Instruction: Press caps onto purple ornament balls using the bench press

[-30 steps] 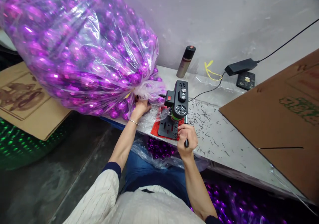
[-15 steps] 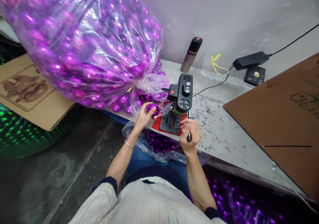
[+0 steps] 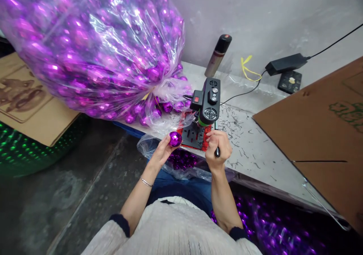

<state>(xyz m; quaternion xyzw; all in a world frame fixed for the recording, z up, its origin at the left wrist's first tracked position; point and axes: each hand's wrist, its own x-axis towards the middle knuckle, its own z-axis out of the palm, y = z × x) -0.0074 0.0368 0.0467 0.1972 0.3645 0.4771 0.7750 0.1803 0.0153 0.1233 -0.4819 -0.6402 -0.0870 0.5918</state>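
A shiny purple ball (image 3: 175, 139) is held in the fingers of my left hand (image 3: 162, 149), just left of the machine's base plate. My right hand (image 3: 218, 147) is closed round a black-ended lever handle (image 3: 217, 152) on the right side of the small black machine (image 3: 209, 103). The machine has a red switch and stands on a slotted dark plate (image 3: 191, 134) over a red mat (image 3: 205, 144). Behind my left hand, loose purple balls (image 3: 167, 107) lie by the gathered neck of a large clear bag (image 3: 107, 50) full of purple balls.
On the white table (image 3: 255, 149) lie many small dark bits, a spray can (image 3: 217, 56), a yellow tie (image 3: 249, 71) and a power adapter (image 3: 287, 64). A cardboard box (image 3: 320, 126) stands right. Below the table edge, an open bag (image 3: 183, 159) holds purple pieces.
My left hand has moved toward me with the purple ball, away from the loose balls by the bag's neck. My right hand stays on the lever handle. The view has shifted slightly.
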